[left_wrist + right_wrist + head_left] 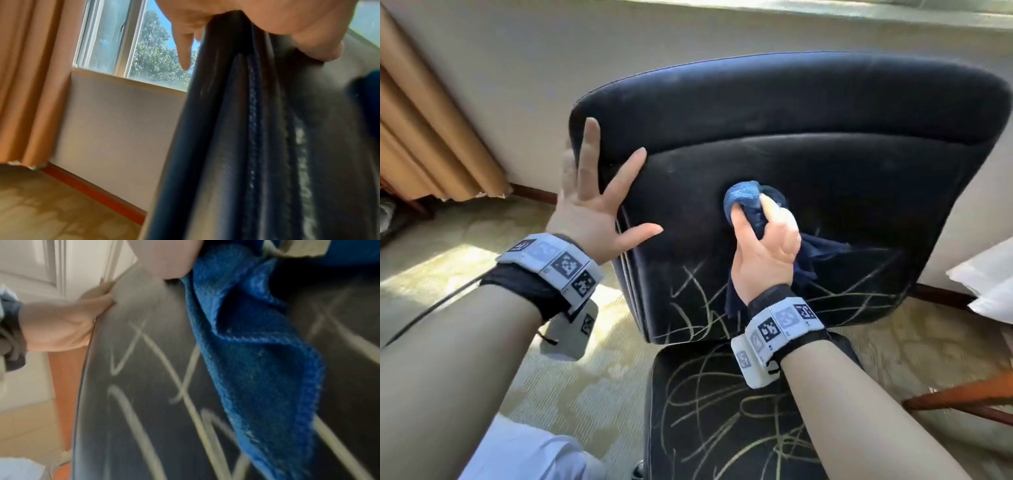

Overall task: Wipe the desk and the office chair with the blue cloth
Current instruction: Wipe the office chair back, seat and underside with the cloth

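Gripping the bunched blue cloth (748, 202), my right hand (765, 250) presses it against the middle of the office chair (808, 113) backrest, fingers curled round the fabric and a loose tail hanging below the wrist. My left hand (594, 202) is spread, fingers straight, palm braced on the backrest's left edge. Pale scribbles (698, 294) mark the lower backrest and the seat (722, 411).

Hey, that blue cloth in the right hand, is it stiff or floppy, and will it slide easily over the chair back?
Probably floppy: the blue cloth bunches in the right hand and its loose end hangs in folds. Likely light, since pinched fingers hold it. Its looped pile looks soft, so it should drag a little on the chair back, which the left hand braces at the edge.
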`<action>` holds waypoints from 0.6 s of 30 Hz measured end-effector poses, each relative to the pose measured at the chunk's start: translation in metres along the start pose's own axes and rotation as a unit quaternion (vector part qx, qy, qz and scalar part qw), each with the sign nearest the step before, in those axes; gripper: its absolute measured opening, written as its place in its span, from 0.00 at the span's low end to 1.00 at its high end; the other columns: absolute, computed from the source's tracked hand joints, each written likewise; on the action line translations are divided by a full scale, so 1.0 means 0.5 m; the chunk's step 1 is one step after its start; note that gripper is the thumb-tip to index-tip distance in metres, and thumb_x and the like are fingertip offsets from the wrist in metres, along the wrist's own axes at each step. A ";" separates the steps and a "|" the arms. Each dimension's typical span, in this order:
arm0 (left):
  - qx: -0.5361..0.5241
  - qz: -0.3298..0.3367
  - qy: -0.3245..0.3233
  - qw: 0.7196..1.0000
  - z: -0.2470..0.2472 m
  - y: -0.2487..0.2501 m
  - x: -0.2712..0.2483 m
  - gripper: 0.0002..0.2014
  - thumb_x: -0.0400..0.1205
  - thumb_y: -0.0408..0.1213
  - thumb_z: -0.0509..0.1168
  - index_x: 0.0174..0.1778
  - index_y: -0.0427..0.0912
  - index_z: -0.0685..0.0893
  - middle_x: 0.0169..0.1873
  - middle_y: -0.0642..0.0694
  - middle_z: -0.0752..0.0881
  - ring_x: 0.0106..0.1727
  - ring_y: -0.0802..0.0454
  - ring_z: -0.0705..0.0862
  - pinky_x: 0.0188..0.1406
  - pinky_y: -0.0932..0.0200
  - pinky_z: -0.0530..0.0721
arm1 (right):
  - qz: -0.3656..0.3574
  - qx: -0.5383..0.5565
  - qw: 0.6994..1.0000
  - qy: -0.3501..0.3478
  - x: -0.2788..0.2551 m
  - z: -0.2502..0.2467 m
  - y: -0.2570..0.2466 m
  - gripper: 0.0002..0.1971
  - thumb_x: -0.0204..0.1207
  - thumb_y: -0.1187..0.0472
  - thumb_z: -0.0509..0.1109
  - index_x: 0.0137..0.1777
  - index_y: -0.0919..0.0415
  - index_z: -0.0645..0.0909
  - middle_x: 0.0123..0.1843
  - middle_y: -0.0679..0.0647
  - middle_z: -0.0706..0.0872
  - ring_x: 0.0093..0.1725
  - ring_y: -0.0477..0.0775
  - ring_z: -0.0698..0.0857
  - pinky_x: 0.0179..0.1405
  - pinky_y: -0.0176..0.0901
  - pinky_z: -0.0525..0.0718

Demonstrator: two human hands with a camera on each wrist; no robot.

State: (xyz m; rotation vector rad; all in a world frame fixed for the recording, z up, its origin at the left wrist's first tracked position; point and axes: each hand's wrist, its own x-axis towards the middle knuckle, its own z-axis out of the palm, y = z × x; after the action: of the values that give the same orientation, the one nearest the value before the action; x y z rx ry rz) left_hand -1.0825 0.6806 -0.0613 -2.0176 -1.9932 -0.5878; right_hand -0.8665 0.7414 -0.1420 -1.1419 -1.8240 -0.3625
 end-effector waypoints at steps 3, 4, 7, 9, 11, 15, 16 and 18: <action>-0.121 -0.002 0.005 0.993 0.026 -0.001 -0.016 0.44 0.73 0.55 0.70 0.77 0.67 0.48 0.78 0.45 0.30 0.79 0.36 0.56 0.66 0.56 0.64 | 0.018 -0.007 0.999 -0.032 -0.061 0.012 -0.030 0.27 0.67 0.68 0.55 0.66 0.50 0.69 0.67 0.57 0.63 0.65 0.62 0.65 0.65 0.60 0.72; -0.139 0.002 0.009 0.990 0.031 -0.005 -0.025 0.43 0.73 0.58 0.68 0.76 0.69 0.46 0.77 0.47 0.30 0.77 0.35 0.60 0.63 0.58 0.65 | 0.017 0.006 0.999 -0.040 -0.070 0.010 -0.037 0.26 0.68 0.68 0.55 0.66 0.51 0.69 0.67 0.58 0.63 0.65 0.62 0.65 0.64 0.62 0.73; -0.177 0.031 0.019 0.984 0.051 -0.024 -0.043 0.40 0.71 0.63 0.58 0.75 0.69 0.43 0.77 0.52 0.33 0.78 0.33 0.59 0.61 0.57 0.67 | -0.010 0.050 0.999 0.001 -0.045 -0.002 -0.053 0.23 0.71 0.72 0.59 0.65 0.55 0.70 0.67 0.58 0.62 0.65 0.62 0.65 0.67 0.57 0.72; -0.203 0.055 0.026 0.977 0.071 -0.032 -0.062 0.40 0.72 0.60 0.60 0.76 0.66 0.43 0.77 0.49 0.33 0.81 0.44 0.51 0.65 0.56 0.67 | -0.050 0.050 0.997 0.027 -0.020 0.000 -0.060 0.23 0.71 0.74 0.65 0.65 0.56 0.71 0.67 0.59 0.63 0.66 0.62 0.66 0.70 0.52 0.68; -0.223 0.046 0.028 0.973 0.094 -0.038 -0.084 0.42 0.73 0.58 0.62 0.77 0.63 0.42 0.77 0.40 0.31 0.80 0.56 0.38 0.71 0.57 0.62 | -0.078 0.027 0.996 0.026 -0.021 0.014 -0.075 0.25 0.70 0.73 0.67 0.66 0.53 0.71 0.67 0.57 0.64 0.66 0.62 0.67 0.73 0.49 0.63; -0.265 -0.036 -0.070 0.961 0.112 -0.041 -0.122 0.46 0.72 0.57 0.61 0.73 0.72 0.31 0.78 0.36 0.50 0.77 0.37 0.62 0.64 0.58 0.66 | -0.086 0.009 0.996 -0.019 -0.123 0.048 -0.087 0.23 0.68 0.71 0.66 0.61 0.53 0.71 0.66 0.57 0.66 0.64 0.62 0.68 0.74 0.45 0.58; -0.264 -0.045 -0.080 0.960 0.113 -0.041 -0.126 0.47 0.73 0.56 0.61 0.74 0.72 0.29 0.75 0.36 0.56 0.71 0.36 0.67 0.62 0.57 0.67 | -0.099 0.009 0.994 -0.042 -0.154 0.053 -0.081 0.21 0.68 0.69 0.63 0.60 0.52 0.71 0.66 0.56 0.66 0.64 0.61 0.68 0.73 0.44 0.58; -0.272 -0.049 -0.086 0.957 0.116 -0.039 -0.127 0.46 0.79 0.49 0.65 0.74 0.66 0.30 0.71 0.37 0.60 0.67 0.39 0.68 0.61 0.58 0.65 | -0.128 0.017 0.986 -0.103 -0.191 0.048 -0.066 0.19 0.68 0.66 0.60 0.58 0.50 0.72 0.65 0.55 0.68 0.63 0.61 0.68 0.71 0.45 0.62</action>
State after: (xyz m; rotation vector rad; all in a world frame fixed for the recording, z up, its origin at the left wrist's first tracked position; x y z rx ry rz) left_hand -1.0947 0.6503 -0.1433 -2.3453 -2.2223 -1.1244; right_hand -0.8931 0.6869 -0.2263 -0.9525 -2.1591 -0.3700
